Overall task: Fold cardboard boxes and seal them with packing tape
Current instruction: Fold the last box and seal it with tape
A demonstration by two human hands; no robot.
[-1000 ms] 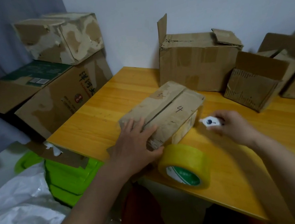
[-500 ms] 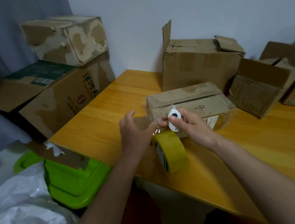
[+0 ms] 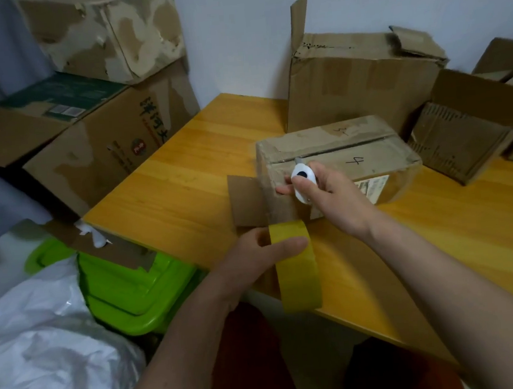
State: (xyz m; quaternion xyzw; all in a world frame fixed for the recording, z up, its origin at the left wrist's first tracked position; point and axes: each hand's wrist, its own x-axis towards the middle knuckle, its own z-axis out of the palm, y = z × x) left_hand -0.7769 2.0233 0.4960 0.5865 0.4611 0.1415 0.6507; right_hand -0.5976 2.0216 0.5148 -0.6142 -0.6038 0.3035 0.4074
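Observation:
A small closed cardboard box (image 3: 353,153) marked "4" lies on the yellow wooden table (image 3: 172,194), with a seam along its top. My right hand (image 3: 326,198) grips a small white cutter (image 3: 302,180) at the box's near left corner, its blade tip pointing at the seam. My left hand (image 3: 254,256) grips a yellow tape roll (image 3: 296,268) held on edge at the table's front edge, just below the box. A clear strip of tape seems to run from the roll up to the box's end.
A larger open box (image 3: 356,76) stands behind the small one against the wall. More open boxes (image 3: 465,128) sit at the right. Stacked cartons (image 3: 95,115) stand left of the table. A green plastic bin (image 3: 127,284) and a white plastic bag (image 3: 46,349) lie below the table's left corner.
The small box was turned lengthwise across the table. My left hand left the box and picked up the tape roll, pulling it toward me. My right hand brought the cutter to the box's corner.

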